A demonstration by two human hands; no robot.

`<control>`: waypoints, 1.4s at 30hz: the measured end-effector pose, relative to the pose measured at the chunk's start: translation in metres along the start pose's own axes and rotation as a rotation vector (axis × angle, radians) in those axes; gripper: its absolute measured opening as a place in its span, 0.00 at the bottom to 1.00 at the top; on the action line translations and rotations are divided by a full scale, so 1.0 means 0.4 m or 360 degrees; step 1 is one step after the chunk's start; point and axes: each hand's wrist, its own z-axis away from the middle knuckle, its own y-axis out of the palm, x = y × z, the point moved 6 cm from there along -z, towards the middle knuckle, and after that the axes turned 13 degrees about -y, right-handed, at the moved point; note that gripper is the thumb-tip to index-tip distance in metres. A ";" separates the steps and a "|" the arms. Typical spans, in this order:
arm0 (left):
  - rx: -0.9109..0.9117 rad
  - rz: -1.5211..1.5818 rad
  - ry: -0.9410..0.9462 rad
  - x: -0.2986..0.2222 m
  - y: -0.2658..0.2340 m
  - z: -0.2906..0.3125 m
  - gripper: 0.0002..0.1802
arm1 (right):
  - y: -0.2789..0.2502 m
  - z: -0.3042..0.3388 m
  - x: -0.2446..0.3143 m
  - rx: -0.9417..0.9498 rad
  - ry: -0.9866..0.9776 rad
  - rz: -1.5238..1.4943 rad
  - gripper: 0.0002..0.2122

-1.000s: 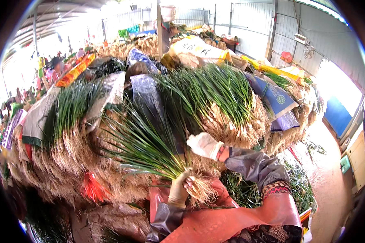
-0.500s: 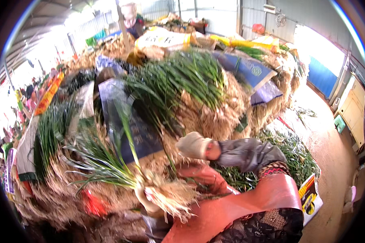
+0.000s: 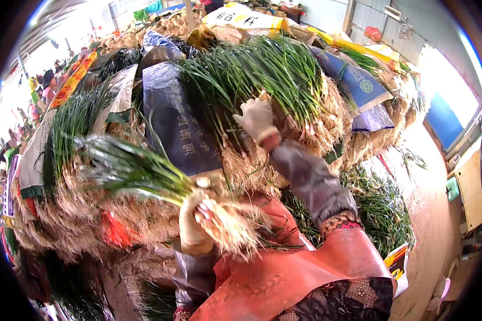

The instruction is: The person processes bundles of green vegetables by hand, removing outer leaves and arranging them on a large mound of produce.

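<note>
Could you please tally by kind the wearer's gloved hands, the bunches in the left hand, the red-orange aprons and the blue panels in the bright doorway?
Gloved hands: 2, left hand and right hand
Held bunch: 1
Red-orange apron: 1
Blue panel: 1
Total: 5

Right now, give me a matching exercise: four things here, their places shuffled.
1. Pale-gloved left hand
2. Pale-gloved right hand
3. Shiny red plastic strands
4. Flat blue rectangular panel

A. Far right
B. Lower left, against pale stringy roots
C. Gripping a green, pale-rooted bunch
D. At a large green-leaved heap

Pairs: 1-C; 2-D; 3-B; 4-A
</note>
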 end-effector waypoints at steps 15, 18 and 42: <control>0.0080 -0.0049 -0.0346 0.178 -0.036 -0.065 0.18 | -0.247 0.136 0.171 -0.0106 -0.0424 -0.1262 0.30; -0.0070 -0.0165 -0.0326 0.168 -0.042 -0.054 0.16 | -0.203 0.185 0.244 0.0321 -0.0715 -0.1056 0.27; 0.0264 0.0385 -0.0128 0.136 -0.051 0.039 0.12 | -0.060 0.013 0.162 -0.0066 -0.0104 -0.0650 0.15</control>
